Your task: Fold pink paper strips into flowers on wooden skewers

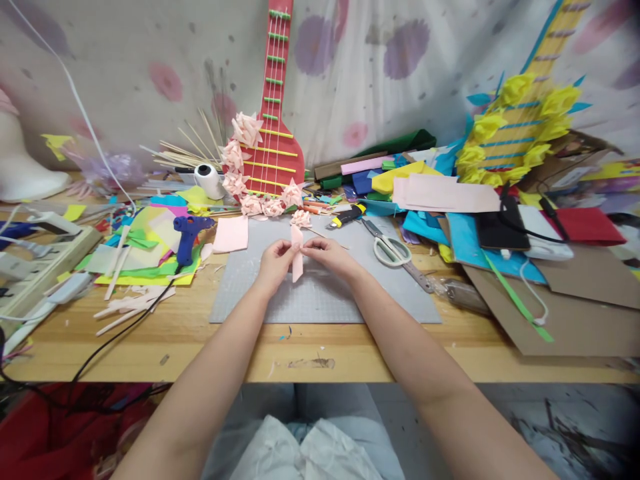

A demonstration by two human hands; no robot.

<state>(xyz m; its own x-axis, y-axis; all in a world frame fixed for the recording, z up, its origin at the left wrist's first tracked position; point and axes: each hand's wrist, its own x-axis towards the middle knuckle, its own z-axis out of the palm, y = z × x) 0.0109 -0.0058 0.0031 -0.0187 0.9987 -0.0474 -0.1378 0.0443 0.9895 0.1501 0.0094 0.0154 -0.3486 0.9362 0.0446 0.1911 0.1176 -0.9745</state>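
1. Cluttered wooden bench (150, 333), with your grey cutting mat (325, 300) dead centre as the flat working spot.
2. Your pink strip (297, 261) stands upright just above the mat.
3. Left hand (274, 263) and right hand (331, 253) have their fingers pinching the strip's middle from either side, so both ends hang free.
4. Scissors (393, 252) and blue glue gun (189, 233) flank the mat, probably parked there for easy reach.

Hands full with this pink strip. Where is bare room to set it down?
The grey cutting mat is bare around the left hand and right hand pinching the pink strip; so is the wooden tabletop's front edge. Crowded: glue gun and scraps left, scissors and cardboard right.
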